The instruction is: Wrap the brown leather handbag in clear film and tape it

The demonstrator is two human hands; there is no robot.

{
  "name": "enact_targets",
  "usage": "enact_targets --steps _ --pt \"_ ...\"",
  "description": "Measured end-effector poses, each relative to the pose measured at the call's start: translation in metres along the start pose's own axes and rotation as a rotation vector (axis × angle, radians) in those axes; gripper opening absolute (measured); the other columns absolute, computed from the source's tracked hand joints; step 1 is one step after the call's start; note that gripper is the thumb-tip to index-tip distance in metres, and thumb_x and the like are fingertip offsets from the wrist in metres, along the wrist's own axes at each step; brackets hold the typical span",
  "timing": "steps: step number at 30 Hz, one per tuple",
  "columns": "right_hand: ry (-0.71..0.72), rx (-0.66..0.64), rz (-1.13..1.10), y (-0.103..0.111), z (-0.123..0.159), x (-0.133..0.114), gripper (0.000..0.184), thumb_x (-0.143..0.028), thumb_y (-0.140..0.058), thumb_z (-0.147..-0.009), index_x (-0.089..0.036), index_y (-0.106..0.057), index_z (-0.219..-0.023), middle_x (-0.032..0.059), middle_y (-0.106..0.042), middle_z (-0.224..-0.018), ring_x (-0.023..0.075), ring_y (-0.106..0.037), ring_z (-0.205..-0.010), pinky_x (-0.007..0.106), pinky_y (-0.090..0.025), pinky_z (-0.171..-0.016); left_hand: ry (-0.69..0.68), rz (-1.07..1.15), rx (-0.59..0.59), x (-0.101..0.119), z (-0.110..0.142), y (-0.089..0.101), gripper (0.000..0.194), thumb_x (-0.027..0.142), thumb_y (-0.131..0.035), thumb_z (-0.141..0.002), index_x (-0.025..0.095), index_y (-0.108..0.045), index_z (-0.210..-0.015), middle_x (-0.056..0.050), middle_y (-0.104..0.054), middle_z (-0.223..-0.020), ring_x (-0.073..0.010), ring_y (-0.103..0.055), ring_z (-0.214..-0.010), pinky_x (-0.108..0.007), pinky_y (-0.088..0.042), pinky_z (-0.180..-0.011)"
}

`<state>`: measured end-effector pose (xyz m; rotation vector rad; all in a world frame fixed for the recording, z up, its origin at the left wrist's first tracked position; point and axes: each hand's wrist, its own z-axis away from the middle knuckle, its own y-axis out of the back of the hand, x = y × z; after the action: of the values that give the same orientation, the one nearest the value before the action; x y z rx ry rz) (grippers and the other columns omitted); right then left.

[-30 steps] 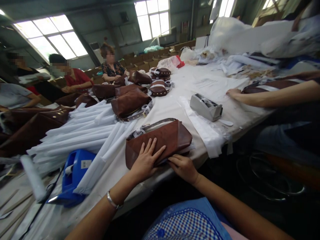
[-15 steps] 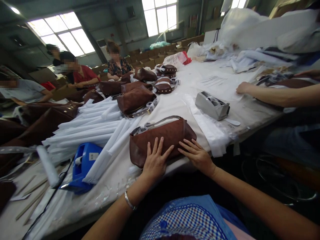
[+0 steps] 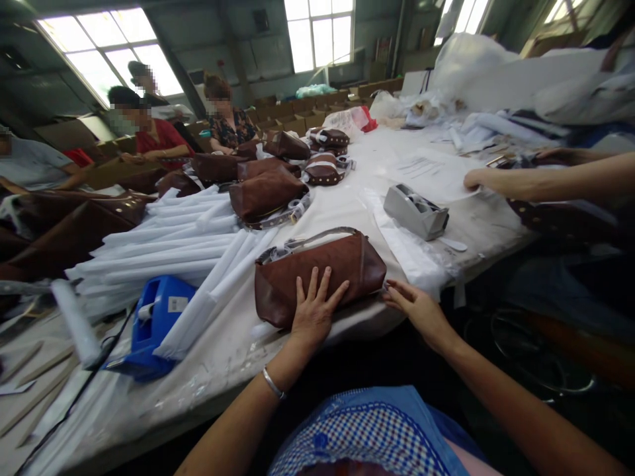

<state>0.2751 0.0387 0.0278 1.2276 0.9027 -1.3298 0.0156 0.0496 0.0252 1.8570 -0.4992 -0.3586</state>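
Observation:
A brown leather handbag (image 3: 342, 261) lies near the table's front edge, its strap along the far side partly wrapped in clear or pale material. My left hand (image 3: 316, 307) rests flat on the bag's near side with fingers spread. At the bag's lower right corner, my right hand (image 3: 415, 309) has its thumb and fingers drawn together. Something small and pale shows at those fingertips, too small to name. Beyond the bag to the right stands a grey tape dispenser (image 3: 415, 213).
Left of the bag lie many white paper rolls (image 3: 169, 248) and a blue tape dispenser (image 3: 161, 324). More brown handbags (image 3: 270, 192) are piled behind. A co-worker's arm (image 3: 540, 182) reaches in at right over another bag. Other people stand across the table at left.
My right hand has slid off the bag's front to its lower right corner, fingers drawing together. My left hand stays flat on the bag. The view has shifted slightly.

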Motion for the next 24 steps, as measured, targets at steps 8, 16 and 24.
enact_targets --steps 8,16,24 --pt "-0.238 -0.194 -0.123 0.002 -0.016 -0.016 0.035 -0.035 -0.074 -0.081 -0.017 -0.068 -0.11 0.0096 -0.073 -0.111 0.0223 -0.072 -0.099 0.038 -0.057 -0.099 -0.011 0.015 0.029 -0.001 0.001 -0.005 0.075 0.01 -0.046 -0.092 0.043 -0.019 -0.154 -0.004 -0.009 -0.166 -0.0367 -0.005 -0.152 -0.072 -0.014 -0.117" --pt "-0.289 -0.39 -0.055 -0.003 -0.028 -0.043 0.032 -0.048 -0.056 -0.092 -0.023 -0.067 -0.11 0.008 -0.071 -0.118 0.0221 -0.067 -0.11 0.039 -0.053 -0.101 0.044 0.005 0.066 -0.006 0.001 0.002 0.069 0.018 -0.048 -0.096 0.042 -0.02 -0.154 -0.007 -0.014 -0.166 -0.0362 -0.006 -0.152 -0.072 -0.016 -0.117" --pt "-0.195 -0.284 -0.436 -0.049 -0.009 -0.038 0.046 -0.056 -0.064 -0.089 -0.026 -0.058 -0.123 0.0072 -0.07 -0.121 0.024 -0.068 -0.108 0.042 -0.056 -0.096 0.006 -0.03 0.104 -0.009 0.002 -0.003 0.071 0.034 -0.058 -0.094 0.042 -0.021 -0.154 -0.009 -0.019 -0.165 -0.0392 -0.011 -0.151 -0.072 -0.019 -0.116"
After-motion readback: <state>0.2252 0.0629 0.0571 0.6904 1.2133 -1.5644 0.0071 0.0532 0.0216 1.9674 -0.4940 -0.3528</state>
